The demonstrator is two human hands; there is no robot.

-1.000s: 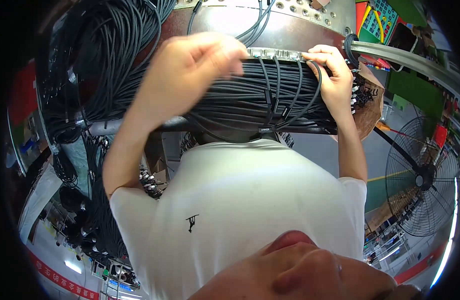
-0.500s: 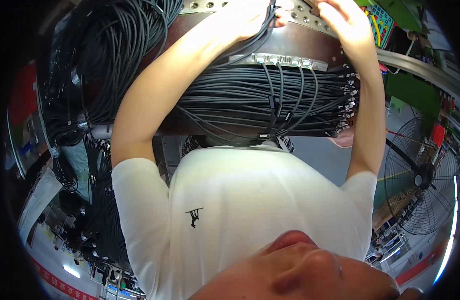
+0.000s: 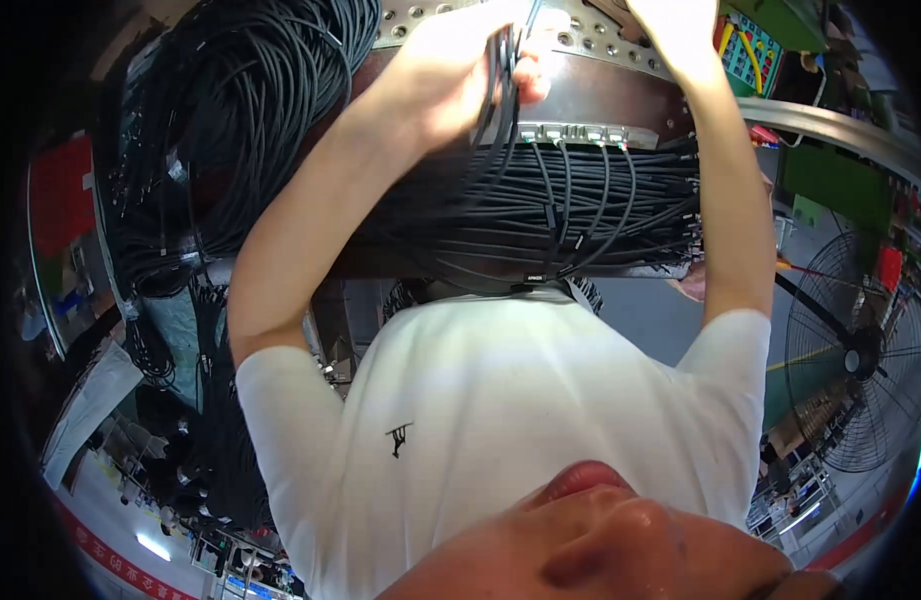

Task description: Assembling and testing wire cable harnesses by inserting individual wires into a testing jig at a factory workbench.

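My left hand (image 3: 459, 85) is closed around a few black cables (image 3: 500, 85), which hang down toward me over the left end of a connector strip (image 3: 639, 133). Several thin cables are plugged into that strip. At the top edge, my right hand (image 3: 676, 25) is washed out by glare and its fingers are cut off, so what it touches does not show. A perforated metal bar (image 3: 593, 42) runs between the hands. Nearer my body lies a thick layer of black cables (image 3: 641, 185) with metal plugs at their right ends.
A large coil of black cables (image 3: 281, 85) sits at the left, with more cables hanging below it. On the right are a green panel with buttons (image 3: 756, 50), a curved metal rail (image 3: 831, 125) and a caged fan (image 3: 861, 360).
My left hand has drawn back toward me and slightly left, bringing the cables with it. My right hand has moved farther up, its fingers now out of the picture.
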